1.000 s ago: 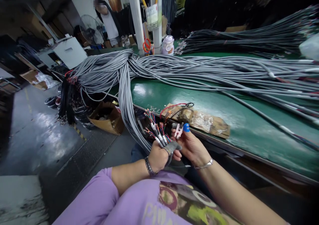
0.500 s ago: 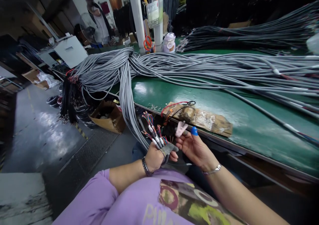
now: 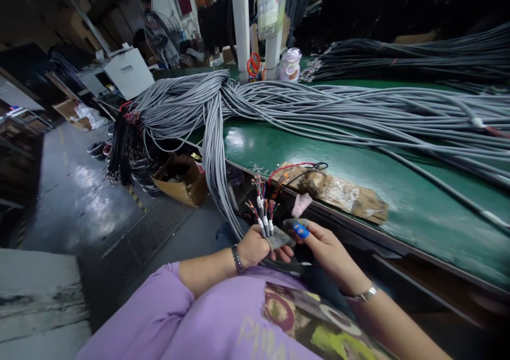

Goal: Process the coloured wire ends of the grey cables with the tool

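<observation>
My left hand (image 3: 261, 248) is wrapped round several grey cables, whose white-banded ends (image 3: 265, 216) stick up above it with thin coloured wires fanned out. Grey covering shows on its thumb. Just to the right, my right hand (image 3: 314, 237) has its thumb, in a blue cover, pressed against a grey-covered finger; whatever lies between them, if anything, is too small to make out. Beyond the right fingertips a pale pink clip (image 3: 302, 204) sits at the bench edge. A long bundle of grey cables (image 3: 217, 131) hangs over the edge on the left.
The green bench (image 3: 263, 147) carries grey cables and a taped cardboard piece (image 3: 350, 198) near its edge. Behind are a post (image 3: 241, 30), a lilac container (image 3: 289, 65) and dark cables (image 3: 398, 57). An open carton (image 3: 179, 182) stands on the floor. A person (image 3: 159, 33) is farther back.
My right hand's thumb and finger have come together, nearer my left hand. The fingers were more spread before. The camera view has shifted, moving the scene rightward. My left hand still holds the cables.
</observation>
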Tool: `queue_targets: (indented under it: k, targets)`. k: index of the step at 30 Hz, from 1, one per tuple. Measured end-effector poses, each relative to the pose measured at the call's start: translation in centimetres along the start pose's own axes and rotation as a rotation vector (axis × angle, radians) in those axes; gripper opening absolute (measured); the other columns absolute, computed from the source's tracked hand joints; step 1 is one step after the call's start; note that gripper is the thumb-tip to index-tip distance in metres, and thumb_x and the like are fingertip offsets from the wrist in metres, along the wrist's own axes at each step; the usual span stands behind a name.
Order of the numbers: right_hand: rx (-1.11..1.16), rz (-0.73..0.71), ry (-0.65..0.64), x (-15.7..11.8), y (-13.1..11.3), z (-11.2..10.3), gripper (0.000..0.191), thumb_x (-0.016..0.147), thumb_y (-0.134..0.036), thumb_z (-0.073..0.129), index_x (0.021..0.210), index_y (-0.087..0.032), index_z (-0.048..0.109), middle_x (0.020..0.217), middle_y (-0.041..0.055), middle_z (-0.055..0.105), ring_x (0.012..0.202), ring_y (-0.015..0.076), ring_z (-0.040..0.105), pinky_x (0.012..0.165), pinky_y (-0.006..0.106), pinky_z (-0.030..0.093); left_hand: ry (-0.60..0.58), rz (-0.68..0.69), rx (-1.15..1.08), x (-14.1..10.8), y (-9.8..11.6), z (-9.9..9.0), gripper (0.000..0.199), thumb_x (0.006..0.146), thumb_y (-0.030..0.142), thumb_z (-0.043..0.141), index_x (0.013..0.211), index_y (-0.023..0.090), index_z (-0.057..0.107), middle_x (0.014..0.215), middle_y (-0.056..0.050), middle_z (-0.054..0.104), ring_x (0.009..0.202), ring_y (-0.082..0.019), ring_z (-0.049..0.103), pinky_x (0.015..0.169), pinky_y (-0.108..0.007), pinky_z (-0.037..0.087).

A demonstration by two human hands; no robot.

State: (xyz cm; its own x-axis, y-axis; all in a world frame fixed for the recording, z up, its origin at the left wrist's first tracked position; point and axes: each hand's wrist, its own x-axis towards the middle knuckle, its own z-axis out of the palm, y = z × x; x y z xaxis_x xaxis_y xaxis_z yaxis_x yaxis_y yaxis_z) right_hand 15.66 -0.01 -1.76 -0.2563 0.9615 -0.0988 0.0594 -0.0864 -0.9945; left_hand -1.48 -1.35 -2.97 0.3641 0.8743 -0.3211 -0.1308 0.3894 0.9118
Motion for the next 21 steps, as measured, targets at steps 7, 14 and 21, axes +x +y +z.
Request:
queue_targets:
  k: [7,14,21]
  targets:
    - [-0.02,-0.11,-0.108,-0.8,-0.6,2.5,0.03,0.079,-0.05,0.064,0.075,-0.021,0.069,0.092,0.0066,0.06,0.059,0.0144,0.054,0.045,0.026,0.044,-0.121,0.046,0.158,-0.8,0.3,0.0,0.044,0.057,0.053,0.08,0.061,0.012,0.065,0.05,-0.002,0.059,0.042,-0.009,0.05,0.044,-0.021,0.036]
    - [-0.003,-0.173,-0.005,-1.5,0.3,1.8,0.03,0.083,-0.052,0.061,0.087,-0.023,0.067,0.079,0.004,0.064,0.069,0.0185,0.057,0.065,0.03,0.05,-0.036,0.056,-0.044,-1.0,0.0,-0.6,0.048,0.058,0.054,0.08,0.075,0.01,0.069,0.067,-0.006,0.067,0.056,-0.012,0.06,0.057,-0.025,0.047]
    - [-0.031,-0.163,-0.063,-2.2,1.0,1.5,0.034,0.085,-0.054,0.057,0.084,-0.022,0.067,0.084,0.0065,0.07,0.074,0.0201,0.059,0.07,0.031,0.049,0.326,0.175,-0.159,-1.1,1.4,-1.5,0.048,0.066,0.055,0.073,0.083,0.01,0.068,0.07,-0.007,0.067,0.048,-0.008,0.055,0.041,-0.017,0.027]
